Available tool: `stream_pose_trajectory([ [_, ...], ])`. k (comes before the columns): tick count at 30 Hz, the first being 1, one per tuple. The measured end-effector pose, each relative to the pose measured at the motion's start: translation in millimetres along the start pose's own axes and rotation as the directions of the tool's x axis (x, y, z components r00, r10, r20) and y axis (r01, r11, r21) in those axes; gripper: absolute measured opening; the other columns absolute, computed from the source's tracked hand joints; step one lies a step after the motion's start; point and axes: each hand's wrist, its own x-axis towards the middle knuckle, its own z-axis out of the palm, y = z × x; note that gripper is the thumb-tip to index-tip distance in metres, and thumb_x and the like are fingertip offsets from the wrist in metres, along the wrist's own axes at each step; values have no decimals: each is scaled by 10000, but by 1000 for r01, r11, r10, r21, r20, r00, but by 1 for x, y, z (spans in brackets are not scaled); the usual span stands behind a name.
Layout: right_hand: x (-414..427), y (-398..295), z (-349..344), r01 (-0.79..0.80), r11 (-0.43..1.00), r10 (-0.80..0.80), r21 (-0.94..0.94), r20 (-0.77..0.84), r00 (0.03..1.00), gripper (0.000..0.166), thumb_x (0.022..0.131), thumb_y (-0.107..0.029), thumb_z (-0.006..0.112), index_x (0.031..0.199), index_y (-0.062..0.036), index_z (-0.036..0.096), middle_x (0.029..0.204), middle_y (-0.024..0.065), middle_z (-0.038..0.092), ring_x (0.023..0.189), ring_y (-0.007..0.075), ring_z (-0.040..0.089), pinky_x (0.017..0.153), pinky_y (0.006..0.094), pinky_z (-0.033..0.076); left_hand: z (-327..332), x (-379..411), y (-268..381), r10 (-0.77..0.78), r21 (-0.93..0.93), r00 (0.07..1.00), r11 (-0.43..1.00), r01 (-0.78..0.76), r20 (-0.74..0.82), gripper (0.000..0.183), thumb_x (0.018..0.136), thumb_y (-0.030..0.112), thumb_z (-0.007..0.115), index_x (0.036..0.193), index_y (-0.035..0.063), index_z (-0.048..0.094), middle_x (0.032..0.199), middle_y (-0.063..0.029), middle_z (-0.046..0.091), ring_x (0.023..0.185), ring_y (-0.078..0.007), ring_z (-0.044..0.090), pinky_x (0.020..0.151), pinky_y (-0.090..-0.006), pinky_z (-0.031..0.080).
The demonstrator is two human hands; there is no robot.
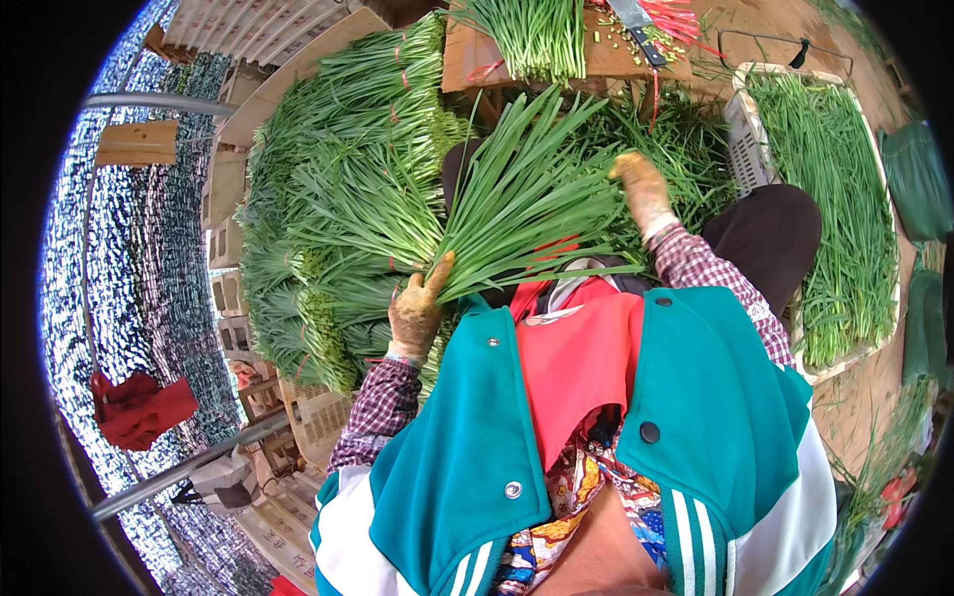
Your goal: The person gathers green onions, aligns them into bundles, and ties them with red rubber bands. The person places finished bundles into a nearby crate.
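A fanned bunch of long green leafy stalks, likely garlic chives [522, 201], spreads over my lap. My left hand [417, 309], in a stained yellowish glove, grips its gathered base at the left. At the leaf tips on the right is my right hand [642, 186], gloved too, its fingers curled; whether a leaf is pinched between them cannot be told. To the left lies a big stack of chive bundles [358, 149] tied with red bands. Ahead, a wooden board [477, 67] bears another chive bunch [548, 37], a knife with a black handle [647, 46] and red ties [674, 18].
A white plastic crate [745, 145] full of chives stands at the right. Loose green leaves [686, 141] lie beneath the board's near edge. Concrete blocks [227, 290] and a metal rail [186, 465] are at the left, with green bundles [920, 179] at the far right.
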Motion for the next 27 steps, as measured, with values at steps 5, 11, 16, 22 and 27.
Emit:
stream_pose_trajectory([
  [5,19,-6,-71,-305,949,303,-82,-37,952,257,942,-239,545,1127,-60,540,1024,94,618,918,179,588,813,318,470,-24,9,6,-10,-380,983,923,-61,-182,762,780,-10,668,1446,178,347,1180,-168,607,967,-302,650,824,-365,537],
  [11,8,-15,-42,-138,777,479,-614,436,762,572,902,-337,592,1399,-119,409,1405,182,430,1234,335,484,1042,396,380,-99,94,33,-163,-866,952,475,-155,-260,749,865,5,591,1484,32,171,1237,-69,563,1026,-125,557,832,-233,481],
  [16,1,-91,14,-101,992,-3,72,828,560,752,869,-325,655,1458,-65,266,1439,182,384,1268,284,445,1056,367,354,-126,169,66,-180,-907,936,358,-224,-302,794,853,-68,582,1502,133,170,1291,-59,522,1091,-140,533,899,-247,459],
  [22,69,-174,18,-161,340,-231,927,248,941,656,830,-308,725,1335,-22,418,1218,79,565,1070,180,562,951,329,450,-67,208,136,-21,-646,875,684,-340,-483,903,758,-152,553,1505,117,121,1355,-132,507,1152,-258,559,937,-300,466],
  [27,123,-149,-13,-132,373,14,919,137,990,383,856,-230,696,1172,-34,604,1132,53,642,1052,150,592,968,318,459,-52,245,157,98,-845,977,490,-212,-188,988,764,147,722,1486,14,61,1360,-209,470,1227,-279,505,1004,-309,396],
])
